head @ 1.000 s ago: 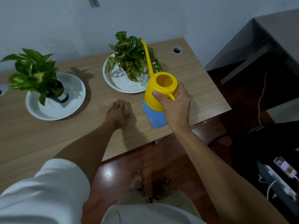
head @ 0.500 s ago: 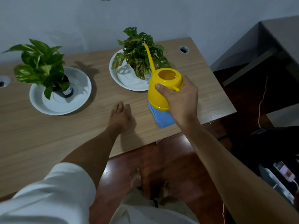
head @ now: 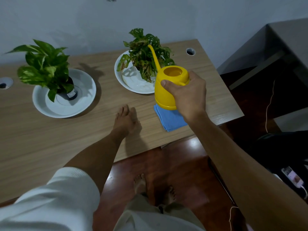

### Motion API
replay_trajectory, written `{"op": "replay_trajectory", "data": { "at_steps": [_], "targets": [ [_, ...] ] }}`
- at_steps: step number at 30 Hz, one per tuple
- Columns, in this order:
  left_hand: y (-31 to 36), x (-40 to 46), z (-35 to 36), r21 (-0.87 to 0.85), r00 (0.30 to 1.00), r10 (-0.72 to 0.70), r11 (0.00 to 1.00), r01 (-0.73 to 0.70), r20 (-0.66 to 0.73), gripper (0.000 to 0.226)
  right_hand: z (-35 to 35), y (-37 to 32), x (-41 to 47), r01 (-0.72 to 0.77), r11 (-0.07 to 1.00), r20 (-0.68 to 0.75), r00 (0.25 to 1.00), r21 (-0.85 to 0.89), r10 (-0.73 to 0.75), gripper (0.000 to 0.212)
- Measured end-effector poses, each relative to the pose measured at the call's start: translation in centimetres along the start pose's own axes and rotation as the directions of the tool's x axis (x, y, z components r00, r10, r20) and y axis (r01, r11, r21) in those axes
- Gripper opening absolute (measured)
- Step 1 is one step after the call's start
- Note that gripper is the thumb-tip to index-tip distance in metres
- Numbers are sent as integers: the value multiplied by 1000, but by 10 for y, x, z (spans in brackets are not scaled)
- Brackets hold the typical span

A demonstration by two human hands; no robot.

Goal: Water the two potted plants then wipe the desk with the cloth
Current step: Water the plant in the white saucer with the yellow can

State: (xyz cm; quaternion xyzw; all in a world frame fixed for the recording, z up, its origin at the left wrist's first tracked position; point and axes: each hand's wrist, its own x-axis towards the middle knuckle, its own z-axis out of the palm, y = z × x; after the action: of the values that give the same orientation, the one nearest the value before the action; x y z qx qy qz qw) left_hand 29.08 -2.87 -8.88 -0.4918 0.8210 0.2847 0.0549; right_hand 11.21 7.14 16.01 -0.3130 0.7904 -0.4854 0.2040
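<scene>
My right hand (head: 188, 94) grips the handle of a yellow watering can (head: 164, 88) held just above a folded blue cloth (head: 171, 120) on the wooden desk (head: 41, 139). Its long spout reaches up into the leaves of the right potted plant (head: 146, 52), which stands on a white plate (head: 126, 80). The left potted plant (head: 45, 67) sits in a dark pot on another white plate (head: 50, 107). My left hand (head: 126, 120) rests flat on the desk, fingers together, holding nothing.
Cable holes are in the desk at the far right (head: 190, 51) and the far left (head: 5, 82). A dark grey cabinet (head: 275, 47) stands to the right. A thin cord (head: 268, 105) hangs beside the desk. A power strip (head: 293, 179) lies on the floor.
The view has shifted, so the desk sits more to the right in frame. The watering can stays held over the cloth, with its spout among the right plant's leaves. My left hand stays flat.
</scene>
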Motion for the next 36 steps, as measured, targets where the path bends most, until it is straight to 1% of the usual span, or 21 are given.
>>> {"op": "replay_trajectory", "data": {
  "at_steps": [2, 5, 8, 11, 12, 15, 18, 21, 25, 27, 32, 36],
  "targets": [
    [0, 0, 0, -5, 1000, -16, 1000, 16, 1, 79, 0, -1, -1, 2, 1000, 5, 1000, -4, -2, 56],
    [-2, 1, 0, -4, 1000, -28, 1000, 28, 5, 81, 0, -1, -2, 7, 1000, 14, 1000, -1, -7, 54],
    [-3, 1, 0, 0, 999, -26, 1000, 26, 26, 75, -1, -1, -4, 11, 1000, 10, 1000, -5, -11, 55],
    [-4, 2, 2, -7, 1000, -25, 1000, 25, 15, 67, -4, -1, -5, 14, 1000, 9, 1000, -19, -14, 56],
    [-3, 2, 1, -10, 1000, -20, 1000, 20, 6, 68, -5, -2, -5, 14, 1000, 12, 1000, -24, -13, 56],
    [4, -4, -3, -30, 1000, -3, 1000, 3, -8, 82, -11, -2, -6, 19, 999, 20, 1000, -43, -18, 58],
    [12, -10, -6, -52, 1000, -20, 998, 19, -18, 85, -17, -2, -6, 26, 997, 20, 999, -68, -25, 56],
    [15, -12, -8, -58, 1000, -27, 998, 27, -8, 79, -20, -2, -6, 19, 995, 13, 1000, -95, -18, 56],
    [9, -7, -6, -62, 1000, -18, 998, 18, 4, 60, -24, -5, -3, 29, 994, -3, 1000, -109, -29, 55],
    [8, -5, -4, -64, 1000, -11, 998, 11, 1, 55, -25, -7, -1, 38, 993, -7, 999, -113, -39, 54],
    [7, -3, -4, -48, 1000, -11, 999, 11, -6, 54, -25, -12, 3, 52, 990, -19, 998, -129, -55, 54],
    [2, 1, -3, -38, 1000, -10, 999, 10, 2, 59, -23, -16, 4, 62, 992, -7, 998, -109, -63, 52]
  ]
}}
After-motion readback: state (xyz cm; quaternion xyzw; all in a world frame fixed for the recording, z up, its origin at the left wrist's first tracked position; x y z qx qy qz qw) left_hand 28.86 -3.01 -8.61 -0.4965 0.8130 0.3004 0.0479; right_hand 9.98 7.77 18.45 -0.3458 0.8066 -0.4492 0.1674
